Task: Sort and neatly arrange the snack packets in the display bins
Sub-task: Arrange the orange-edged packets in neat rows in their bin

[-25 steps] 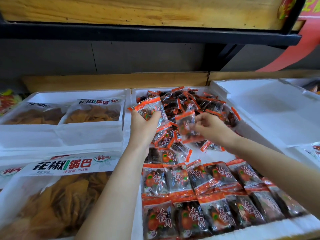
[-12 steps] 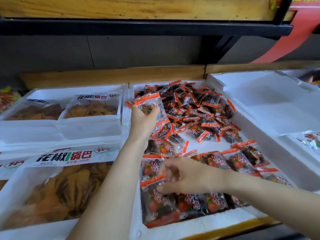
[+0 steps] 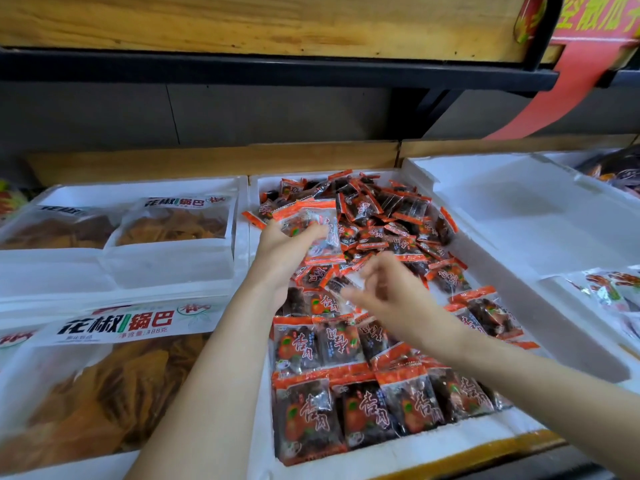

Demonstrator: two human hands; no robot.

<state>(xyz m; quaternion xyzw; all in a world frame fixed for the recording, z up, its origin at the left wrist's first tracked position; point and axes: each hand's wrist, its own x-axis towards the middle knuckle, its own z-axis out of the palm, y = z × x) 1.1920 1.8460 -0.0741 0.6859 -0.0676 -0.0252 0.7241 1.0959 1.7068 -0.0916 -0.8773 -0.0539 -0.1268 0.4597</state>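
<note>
A white foam bin [image 3: 388,455] in the middle holds small orange-edged snack packets. The near rows [image 3: 360,403] lie flat and lined up; the far part is a loose heap [image 3: 391,220]. My left hand [image 3: 284,251] is raised over the bin's left side and grips a small stack of packets [image 3: 311,226]. My right hand [image 3: 388,299] hovers blurred above the middle of the bin, fingers loosely curled, and I see no packet in it.
Left foam bins [image 3: 166,271] hold large clear bags of brown crisps [image 3: 104,386]. A mostly bare foam bin [image 3: 519,209] stands on the right, with other packets [image 3: 613,289] at its far right. A dark shelf edge [image 3: 277,69] runs overhead.
My right hand took a packet from the stack, laid it in the near row, and has now lifted back up with nothing in it. My left hand stays raised with the stack.
</note>
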